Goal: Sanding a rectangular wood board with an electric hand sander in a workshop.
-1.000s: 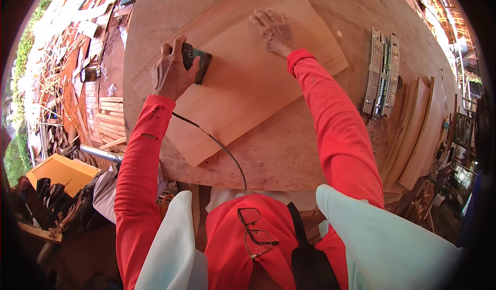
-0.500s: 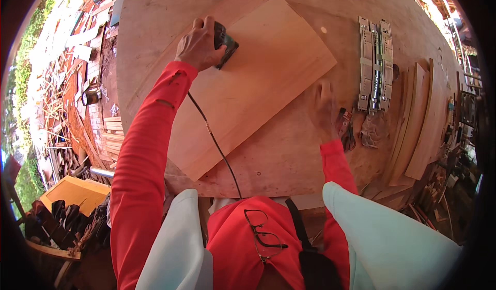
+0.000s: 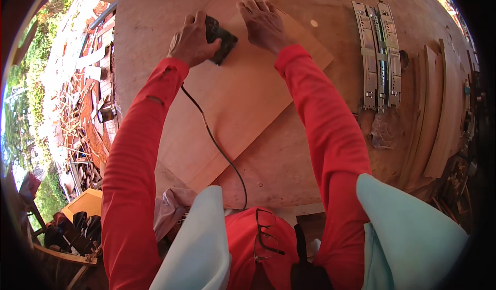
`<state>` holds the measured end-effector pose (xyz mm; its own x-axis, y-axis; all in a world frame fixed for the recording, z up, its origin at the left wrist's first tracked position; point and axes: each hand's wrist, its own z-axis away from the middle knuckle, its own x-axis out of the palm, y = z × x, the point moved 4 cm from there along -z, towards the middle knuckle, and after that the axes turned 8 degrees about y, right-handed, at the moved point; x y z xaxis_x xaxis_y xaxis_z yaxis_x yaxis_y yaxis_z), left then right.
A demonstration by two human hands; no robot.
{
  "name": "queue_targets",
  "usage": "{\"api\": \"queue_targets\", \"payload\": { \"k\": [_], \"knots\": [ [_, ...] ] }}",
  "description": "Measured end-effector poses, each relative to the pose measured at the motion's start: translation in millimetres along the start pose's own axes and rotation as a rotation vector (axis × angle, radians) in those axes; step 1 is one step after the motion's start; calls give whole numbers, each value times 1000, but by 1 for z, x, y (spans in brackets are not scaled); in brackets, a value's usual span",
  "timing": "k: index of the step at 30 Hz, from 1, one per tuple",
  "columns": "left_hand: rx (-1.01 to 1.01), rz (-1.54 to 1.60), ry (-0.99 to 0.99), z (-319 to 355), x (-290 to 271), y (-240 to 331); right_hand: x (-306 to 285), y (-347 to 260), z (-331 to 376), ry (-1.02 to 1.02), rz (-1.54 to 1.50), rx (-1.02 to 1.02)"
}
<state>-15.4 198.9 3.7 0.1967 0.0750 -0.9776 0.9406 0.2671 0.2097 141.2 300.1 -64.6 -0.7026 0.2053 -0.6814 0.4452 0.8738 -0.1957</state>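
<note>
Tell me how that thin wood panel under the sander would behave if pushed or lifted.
The wood panel looks thin and broad, so it would probably flex if lifted by one edge. It lies loose on the workbench, so it would likely slide; the right hand pressing on it suggests that.

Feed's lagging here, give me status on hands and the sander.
Left hand gripping black corded sander on the plywood panel. Right hand flat on panel beside it. Cord trails back across panel; nothing blocking.

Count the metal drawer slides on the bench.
3, side by side right of the plywood panel: left slide, middle slide, right slide. They overlap, so more may be hidden beneath.
</note>
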Motion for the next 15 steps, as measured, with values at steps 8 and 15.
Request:
{"api": "queue_targets", "payload": {
  "k": [8,15],
  "knots": [
    [-18,58,-49,22,6,4,58,61,58,-15,283,-170],
    [16,30,-37,-35,16,22,-118,-26,89,-228,-253,623]
  ]
}}
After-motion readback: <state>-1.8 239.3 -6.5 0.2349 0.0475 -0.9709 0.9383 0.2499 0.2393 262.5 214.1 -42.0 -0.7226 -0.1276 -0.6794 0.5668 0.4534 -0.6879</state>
